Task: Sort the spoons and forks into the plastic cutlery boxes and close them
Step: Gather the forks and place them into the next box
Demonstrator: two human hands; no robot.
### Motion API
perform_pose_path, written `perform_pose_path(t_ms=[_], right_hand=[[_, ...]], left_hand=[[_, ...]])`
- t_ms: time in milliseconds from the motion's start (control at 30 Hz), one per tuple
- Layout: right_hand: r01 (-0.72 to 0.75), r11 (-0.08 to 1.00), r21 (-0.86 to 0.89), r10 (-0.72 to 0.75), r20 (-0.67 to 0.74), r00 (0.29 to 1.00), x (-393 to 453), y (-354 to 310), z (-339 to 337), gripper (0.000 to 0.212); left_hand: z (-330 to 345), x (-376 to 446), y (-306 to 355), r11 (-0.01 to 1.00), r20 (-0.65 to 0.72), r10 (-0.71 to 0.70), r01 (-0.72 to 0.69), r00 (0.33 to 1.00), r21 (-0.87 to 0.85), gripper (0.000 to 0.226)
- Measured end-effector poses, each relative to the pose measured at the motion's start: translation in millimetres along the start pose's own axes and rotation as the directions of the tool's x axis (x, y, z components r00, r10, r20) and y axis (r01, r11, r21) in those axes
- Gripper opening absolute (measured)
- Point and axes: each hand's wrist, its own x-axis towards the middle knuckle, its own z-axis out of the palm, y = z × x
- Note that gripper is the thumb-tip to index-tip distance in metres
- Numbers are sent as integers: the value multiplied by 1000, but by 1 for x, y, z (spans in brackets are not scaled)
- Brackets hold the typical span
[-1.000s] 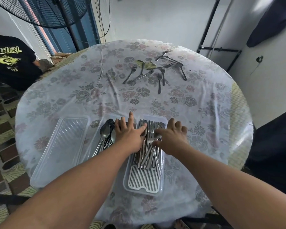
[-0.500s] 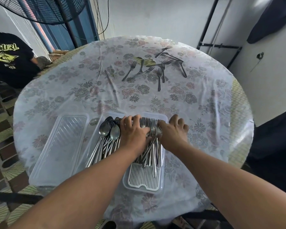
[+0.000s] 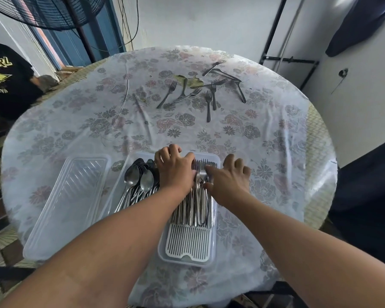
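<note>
Nearest the viewer, a plastic box [image 3: 188, 258] with a white slatted insert is found on the table [image 3: 287, 152], open and packed with forks [image 3: 197, 207] laid lengthwise, tines away from the viewer. Both hands are placed on the far end of this bundle. The left hand [image 3: 176, 172] is laid over the left side of the fork heads with fingers curled down over them; whether anything is actually grasped cannot be told. The right hand [image 3: 229, 181] is set against the right side with fingers bent, its thumb touching the fork necks; a firm grasp cannot be confirmed here either. It is judged that the forks are being squared up.

Just beside it, to the left, a second box [image 3: 111, 196] is seen holding spoons [image 3: 138, 181], bowls at the far end. Further left, a clear lid [image 3: 65, 210] is lying upturned on the cloth, unfitted.

At the far side of the table, well apart from the boxes, loose forks [image 3: 209, 101] are scattered, roughly eight or more, some overlapping.

Assessment: spoons appear sorted, as no loose spoon is clearly made out; most forks are boxed. Outstanding: the far forks are to be collected, and both boxes are to be closed. Only one lid is identified with certainty
</note>
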Motion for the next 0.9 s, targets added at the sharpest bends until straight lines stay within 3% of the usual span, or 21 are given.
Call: perform_pose_path(t_ms=[133,300,500,700,833,900], right_hand=[[6,999,42,-8,39,999,5,-1,0,35],[-42,997,68,39,47,998,8,-1,7,48],[-68,990,124,72,-27,997,6,-5,12,50],[-121,925,360,180,-133,975,6,-4,-7,42],[-133,760,636,265,-116,957,18,-7,-22,37],[-126,653,746,289,-92,953,28,-10,-28,35]], left_hand=[[1,-3,-3,996,-4,61,-61,998,-67,24],[-2,-13,-10,983,72,183,-180,981,-41,35],[0,-12,-14,991,66,102,-96,993,-96,43],[-7,1,-26,985,-71,54,-65,996,-158,28],[-30,13,-14,927,-52,39,-56,998,-371,27],[-45,23,-2,756,71,-67,97,995,-647,33]])
